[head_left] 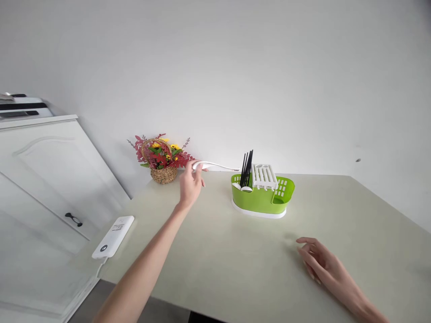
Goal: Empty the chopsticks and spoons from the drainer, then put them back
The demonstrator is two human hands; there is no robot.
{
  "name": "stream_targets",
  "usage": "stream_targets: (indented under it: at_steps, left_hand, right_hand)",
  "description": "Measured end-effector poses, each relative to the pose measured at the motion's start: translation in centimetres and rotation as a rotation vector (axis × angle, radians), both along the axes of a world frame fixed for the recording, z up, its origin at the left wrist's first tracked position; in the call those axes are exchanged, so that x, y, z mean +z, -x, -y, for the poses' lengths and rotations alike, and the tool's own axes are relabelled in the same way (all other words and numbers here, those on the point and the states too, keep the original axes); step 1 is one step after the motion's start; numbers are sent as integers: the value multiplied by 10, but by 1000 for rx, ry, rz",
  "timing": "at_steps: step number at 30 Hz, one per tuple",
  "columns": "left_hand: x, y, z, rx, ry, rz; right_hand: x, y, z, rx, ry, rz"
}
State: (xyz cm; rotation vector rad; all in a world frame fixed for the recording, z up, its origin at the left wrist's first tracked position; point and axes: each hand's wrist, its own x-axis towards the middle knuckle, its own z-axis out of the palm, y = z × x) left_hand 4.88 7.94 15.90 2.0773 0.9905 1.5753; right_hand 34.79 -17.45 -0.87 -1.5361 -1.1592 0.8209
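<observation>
My left hand is raised left of the cutlery holder, its fingers closed on a white spoon. It grips the spoon at the bowl end, and the slim handle points right toward the holder. The green cutlery holder stands on a white base, with a white slotted rack across its middle. Black chopsticks stand upright in its left compartment, where white spoon bowls show at the rim. My right hand is at the front right over the table, fingers loosely bent and apart, holding nothing.
A wicker basket of red and yellow flowers stands at the back left by the wall. A white power bank with a cable lies on the table's left edge. A white cabinet stands beyond that edge.
</observation>
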Motion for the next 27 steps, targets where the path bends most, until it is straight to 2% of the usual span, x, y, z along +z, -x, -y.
stream_targets:
  at_steps: [5, 10, 14, 19, 23, 27]
  left_hand:
    - [-15, -25, -28, -51, -29, -402]
    - [-21, -37, -37, -164, -35, -603]
    - [-26, -43, -39, -211, 7, -672]
    - [-38, -46, -39, -251, -13, -684]
    - [-48, -46, -36, -231, -24, -660]
    - [-65, -35, -25, -177, 39, -546]
  right_hand:
    - [-10, -6, -2, 10, 7, 9]
    - [-14, -9, -4, 30, 51, -4]
    - [-16, -11, -3, 38, 63, 7]
    - [-13, -7, -3, 15, 50, 52]
    - [-11, -2, -4, -38, 7, 73]
    - [-13, -4, -5, -6, 21, 120]
